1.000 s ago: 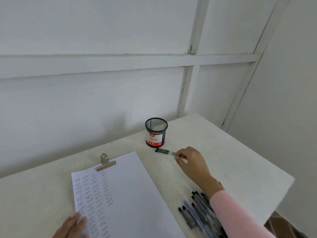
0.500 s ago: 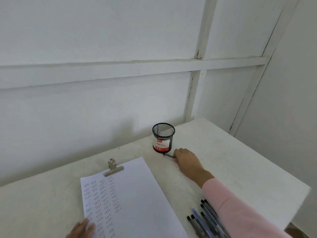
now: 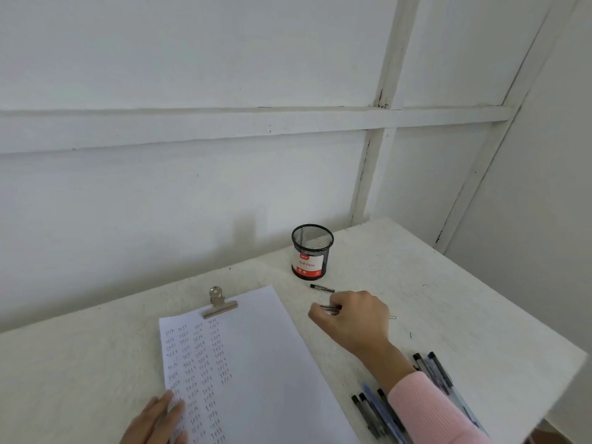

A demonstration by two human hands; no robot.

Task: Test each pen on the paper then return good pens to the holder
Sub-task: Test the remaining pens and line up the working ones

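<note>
My right hand (image 3: 352,320) hovers just above the table between the paper and the holder, fingers curled round a thin pen (image 3: 330,308) whose far end pokes out past the wrist side. A small black pen cap (image 3: 322,288) lies on the table just in front of the black mesh holder (image 3: 312,251), which shows no pens. The white paper (image 3: 262,363) carries columns of test scribbles on its left half. My left hand (image 3: 160,421) rests flat on the paper's lower left corner.
A metal binder clip (image 3: 219,303) grips the paper's top edge. A pile of several black and blue pens (image 3: 378,411) lies at the near right, partly under my pink sleeve. The table's right edge (image 3: 512,302) runs close by; white walls stand behind.
My right hand has pulled back from the foot of the holder toward the paper, still gripping the pen. The black cap stays on the table by the holder. My left hand keeps its place.
</note>
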